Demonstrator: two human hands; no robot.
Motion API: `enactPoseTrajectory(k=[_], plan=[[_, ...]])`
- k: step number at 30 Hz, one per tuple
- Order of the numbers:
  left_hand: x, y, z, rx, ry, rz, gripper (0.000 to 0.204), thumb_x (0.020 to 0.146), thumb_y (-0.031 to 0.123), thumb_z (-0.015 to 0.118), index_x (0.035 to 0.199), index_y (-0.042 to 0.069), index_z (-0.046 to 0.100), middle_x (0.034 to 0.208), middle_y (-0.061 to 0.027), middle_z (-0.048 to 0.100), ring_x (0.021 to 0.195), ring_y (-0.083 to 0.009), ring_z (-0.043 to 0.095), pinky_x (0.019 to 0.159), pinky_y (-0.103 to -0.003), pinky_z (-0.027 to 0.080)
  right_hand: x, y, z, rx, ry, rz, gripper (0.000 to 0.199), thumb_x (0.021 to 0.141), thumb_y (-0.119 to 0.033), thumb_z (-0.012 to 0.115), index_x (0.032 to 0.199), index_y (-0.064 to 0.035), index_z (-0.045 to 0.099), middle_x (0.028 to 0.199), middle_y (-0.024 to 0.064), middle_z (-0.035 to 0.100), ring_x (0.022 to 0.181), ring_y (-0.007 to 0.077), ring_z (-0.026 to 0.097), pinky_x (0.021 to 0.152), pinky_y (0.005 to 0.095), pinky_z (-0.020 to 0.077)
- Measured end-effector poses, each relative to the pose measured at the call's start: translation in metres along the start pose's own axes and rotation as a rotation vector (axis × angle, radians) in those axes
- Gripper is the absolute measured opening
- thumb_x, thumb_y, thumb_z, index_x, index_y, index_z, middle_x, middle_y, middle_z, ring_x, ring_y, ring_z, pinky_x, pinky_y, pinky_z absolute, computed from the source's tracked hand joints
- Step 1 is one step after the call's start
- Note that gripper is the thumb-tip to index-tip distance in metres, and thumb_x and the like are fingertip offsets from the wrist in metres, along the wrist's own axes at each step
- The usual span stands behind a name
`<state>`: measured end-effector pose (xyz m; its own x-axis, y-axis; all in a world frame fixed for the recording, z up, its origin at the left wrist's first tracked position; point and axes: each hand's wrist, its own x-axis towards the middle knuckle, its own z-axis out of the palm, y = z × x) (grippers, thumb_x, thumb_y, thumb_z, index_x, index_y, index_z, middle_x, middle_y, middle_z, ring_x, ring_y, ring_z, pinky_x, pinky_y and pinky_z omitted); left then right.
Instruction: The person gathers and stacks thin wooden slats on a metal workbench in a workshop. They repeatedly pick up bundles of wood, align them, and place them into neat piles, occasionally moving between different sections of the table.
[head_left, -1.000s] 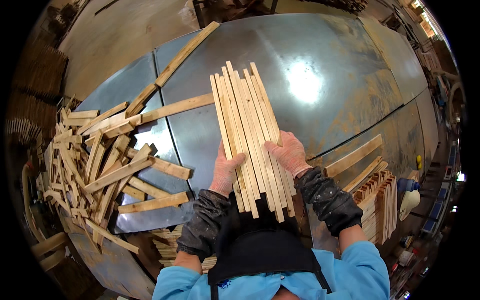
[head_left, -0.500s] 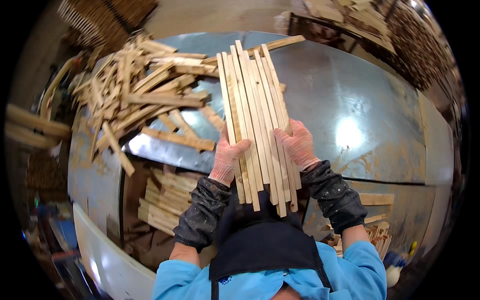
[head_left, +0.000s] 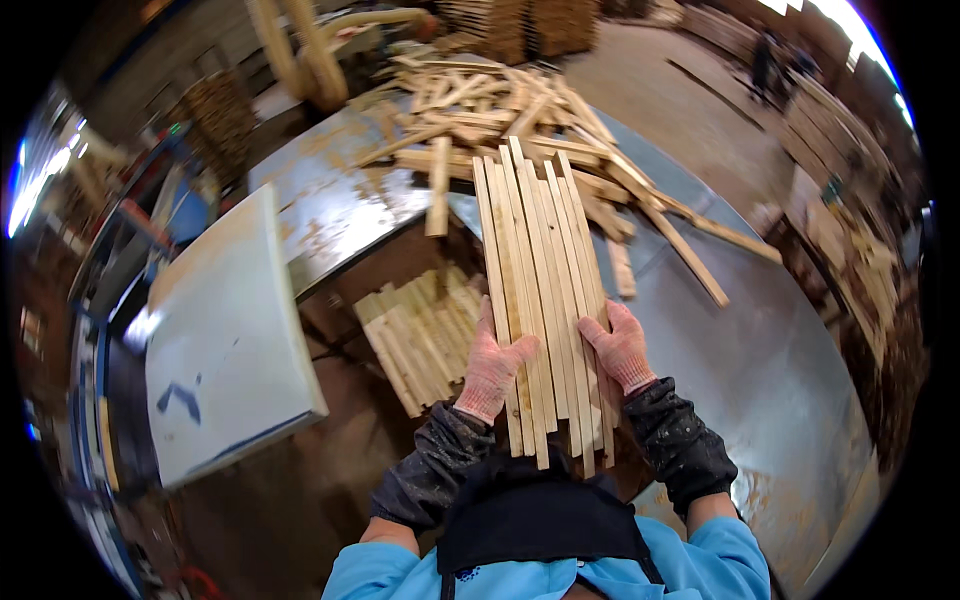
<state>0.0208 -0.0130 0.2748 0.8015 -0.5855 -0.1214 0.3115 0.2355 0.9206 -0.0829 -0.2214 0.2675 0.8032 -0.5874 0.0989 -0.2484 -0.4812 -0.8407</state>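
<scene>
Between my two gloved hands is a bundle of long narrow wooden strips (head_left: 545, 290), side by side with uneven ends. My left hand (head_left: 492, 365) grips its left edge, thumb over the top. On the right edge, my right hand (head_left: 617, 347) clamps the bundle the same way. Both hands wear pinkish knit gloves, and their fingertips are hidden under the wood. Below and left of the bundle lies a lower stack of wooden strips (head_left: 415, 335) in the table's opening. Beyond the bundle, a loose heap of wooden strips (head_left: 470, 120) covers the far part of the table.
A metal-topped table (head_left: 740, 340) extends to the right, with sawdust on it. At left stands a pale panel-topped surface (head_left: 225, 360) with a raised edge. Stacked lumber (head_left: 850, 150) and distant people (head_left: 770, 65) are at the far right. A loose strip (head_left: 438, 190) juts over the opening.
My view has swung left, so the heap now sits straight ahead and the pale panel shows fully. The bundle stays gripped in both hands and is nearer the lower stack.
</scene>
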Motion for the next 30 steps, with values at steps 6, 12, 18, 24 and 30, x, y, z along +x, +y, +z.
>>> enactPoseTrajectory(k=[6,12,18,24,30], plan=[[-0.088,0.082,-0.156,0.013,0.318,0.194,0.088,0.092,-0.003,0.073,0.166,0.005,0.027,0.140,-0.0100,0.061,0.118,-0.0171,0.064,0.100,-0.033,0.056,-0.019,-0.128,0.159,0.035,-0.216,-0.200,0.048,0.093,-0.036,0.076,0.120,0.0035,0.069,0.111,0.0218,0.069,0.106,0.0388,0.069,0.094,0.0456,0.0541],[-0.224,0.153,-0.299,0.033,0.611,0.243,0.100,0.090,0.000,0.077,0.168,0.002,0.015,0.139,-0.0137,0.063,0.116,-0.0203,0.067,0.098,-0.033,0.058,-0.091,-0.272,0.302,0.127,-0.587,-0.230,0.049,0.093,-0.037,0.076,0.121,0.0043,0.070,0.115,0.0233,0.074,0.105,0.0346,0.072,0.094,0.0435,0.0554],[-0.329,0.183,-0.382,-0.111,0.847,0.263,0.086,0.091,0.002,0.078,0.161,0.005,0.029,0.134,-0.0135,0.064,0.114,-0.0210,0.068,0.098,-0.034,0.058,-0.153,-0.354,0.415,0.028,-0.902,-0.290,0.053,0.093,-0.043,0.076,0.123,0.0007,0.072,0.106,0.0198,0.078,0.101,0.0342,0.075,0.094,0.0437,0.0566],[-0.386,0.201,-0.457,-0.076,1.017,0.138,0.078,0.089,0.000,0.078,0.154,0.004,0.036,0.129,-0.0136,0.066,0.113,-0.0210,0.067,0.098,-0.035,0.057,-0.204,-0.424,0.488,-0.284,-0.899,-0.459,0.055,0.089,-0.049,0.076,0.116,-0.0013,0.075,0.104,0.0218,0.078,0.099,0.0381,0.075,0.090,0.0455,0.0580],[-0.425,0.252,-0.571,1.029,1.012,-0.329,0.100,0.086,0.061,0.076,0.157,0.000,0.041,0.132,-0.0286,0.067,0.126,-0.0409,0.065,0.111,-0.046,0.050,-0.233,-0.500,0.535,-0.067,-0.994,-0.357,0.053,0.089,-0.044,0.076,0.122,-0.0024,0.073,0.107,0.0187,0.079,0.101,0.0335,0.076,0.093,0.0432,0.0575]])
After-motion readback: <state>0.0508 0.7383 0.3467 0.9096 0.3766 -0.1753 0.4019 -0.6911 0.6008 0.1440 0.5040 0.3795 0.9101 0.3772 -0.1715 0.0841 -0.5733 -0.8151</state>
